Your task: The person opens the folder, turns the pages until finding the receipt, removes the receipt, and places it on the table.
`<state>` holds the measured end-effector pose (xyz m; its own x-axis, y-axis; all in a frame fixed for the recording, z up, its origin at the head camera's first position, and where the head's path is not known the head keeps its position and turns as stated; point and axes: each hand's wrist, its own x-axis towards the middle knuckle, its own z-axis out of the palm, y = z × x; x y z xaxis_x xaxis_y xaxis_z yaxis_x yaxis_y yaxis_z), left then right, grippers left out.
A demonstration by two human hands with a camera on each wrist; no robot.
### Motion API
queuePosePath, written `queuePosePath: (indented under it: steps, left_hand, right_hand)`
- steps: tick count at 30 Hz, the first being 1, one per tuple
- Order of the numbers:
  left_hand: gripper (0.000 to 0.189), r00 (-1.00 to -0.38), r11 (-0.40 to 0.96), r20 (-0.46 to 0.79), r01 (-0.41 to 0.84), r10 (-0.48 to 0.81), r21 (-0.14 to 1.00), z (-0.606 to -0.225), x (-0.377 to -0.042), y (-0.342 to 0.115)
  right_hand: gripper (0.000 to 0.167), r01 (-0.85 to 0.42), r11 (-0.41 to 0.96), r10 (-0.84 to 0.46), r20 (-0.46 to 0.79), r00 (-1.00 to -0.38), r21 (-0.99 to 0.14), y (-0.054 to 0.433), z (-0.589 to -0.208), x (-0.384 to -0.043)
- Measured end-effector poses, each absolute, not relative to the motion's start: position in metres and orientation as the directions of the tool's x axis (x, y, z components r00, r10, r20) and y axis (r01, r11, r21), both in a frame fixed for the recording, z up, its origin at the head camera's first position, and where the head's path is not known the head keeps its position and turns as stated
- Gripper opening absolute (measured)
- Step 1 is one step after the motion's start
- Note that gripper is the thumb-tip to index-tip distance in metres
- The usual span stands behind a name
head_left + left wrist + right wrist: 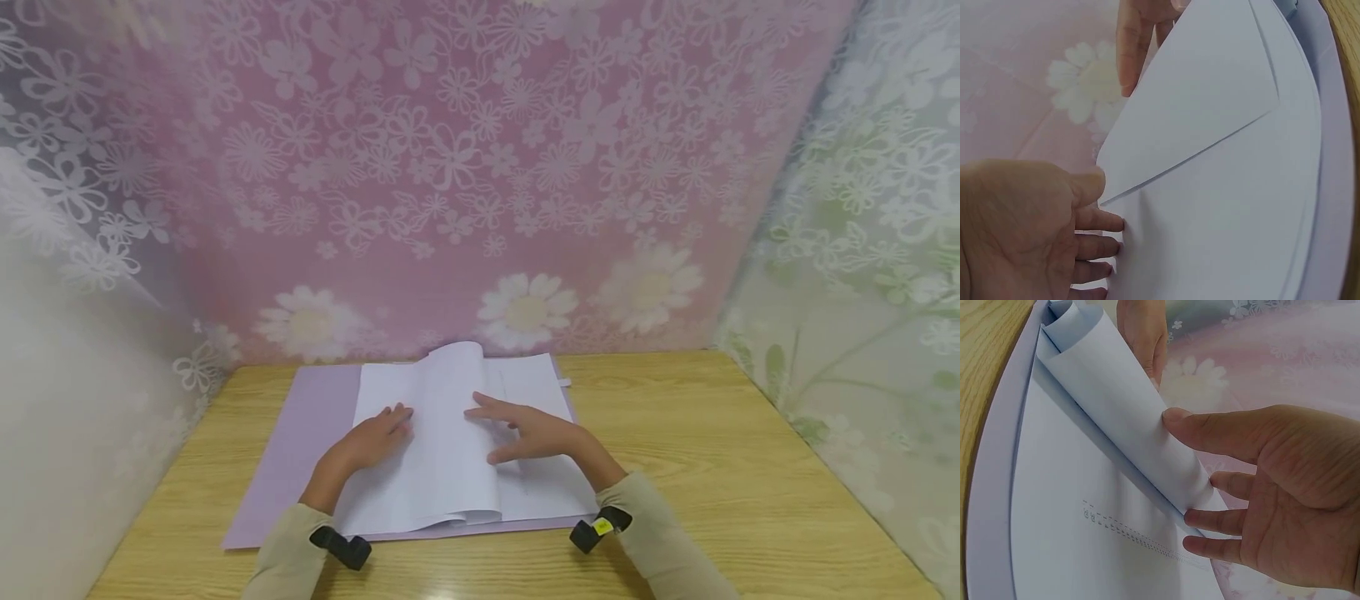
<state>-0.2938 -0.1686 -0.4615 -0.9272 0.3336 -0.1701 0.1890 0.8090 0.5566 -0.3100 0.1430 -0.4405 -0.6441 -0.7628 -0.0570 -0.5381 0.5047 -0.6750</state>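
Observation:
A lavender folder (307,442) lies spread on the table with white sheets of paper on it. Some sheets curl up in the middle as a turned, rolled page (453,442). The right hand (528,431) touches this curl with its thumb and fingers spread, and in the right wrist view its thumb (1179,419) presses the page's side. On the left part of the sheets, the left hand (380,437) rests its loosely extended fingers. The left wrist view shows the fingertips on the paper (1210,187). A row of faint print (1141,534) runs across the sheet under the curl.
The wood-grain table (690,467) extends to both sides of the folder. A pink floral curtain (465,208) hangs right behind the table, with floral sheets at left and right. Black wrist bands (341,546) sit over the sleeves. A small white tab (565,382) sticks out at the folder's right edge.

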Motion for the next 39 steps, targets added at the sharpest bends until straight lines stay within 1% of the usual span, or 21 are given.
queuePosePath:
  steps: [8,13,16,23,32,39]
  left_hand:
    - [0.076,-0.937,0.819,-0.187,0.148,0.296,0.555,-0.459,-0.294,-0.17]
    - [0.09,-0.943,0.818,-0.177,0.139,0.281,0.558,-0.462,-0.295,-0.171]
    - [0.094,-0.944,0.81,-0.172,0.138,0.282,0.57,-0.465,-0.295,-0.171]
    - [0.096,-0.949,0.797,-0.148,0.141,0.277,0.587,-0.465,-0.295,-0.17]
    - [0.093,-0.956,0.78,-0.105,0.158,0.275,0.605,-0.46,-0.29,-0.163]
    - [0.091,-0.959,0.787,-0.103,0.151,0.263,0.598,-0.459,-0.29,-0.159]
  right_hand:
    - [0.075,-0.544,0.49,-0.773,-0.051,-0.632,-0.681,0.136,-0.438,-0.307]
    - [0.075,-0.545,0.502,-0.767,-0.055,-0.639,-0.672,0.133,-0.442,-0.306]
    - [0.074,-0.555,0.499,-0.774,-0.054,-0.631,-0.665,0.132,-0.442,-0.306]
    - [0.073,-0.565,0.483,-0.789,-0.053,-0.612,-0.669,0.129,-0.44,-0.304]
    - [0.074,-0.553,0.515,-0.773,-0.076,-0.63,-0.655,0.124,-0.444,-0.298]
    - [0.074,-0.542,0.534,-0.757,-0.082,-0.648,-0.649,0.123,-0.447,-0.297]
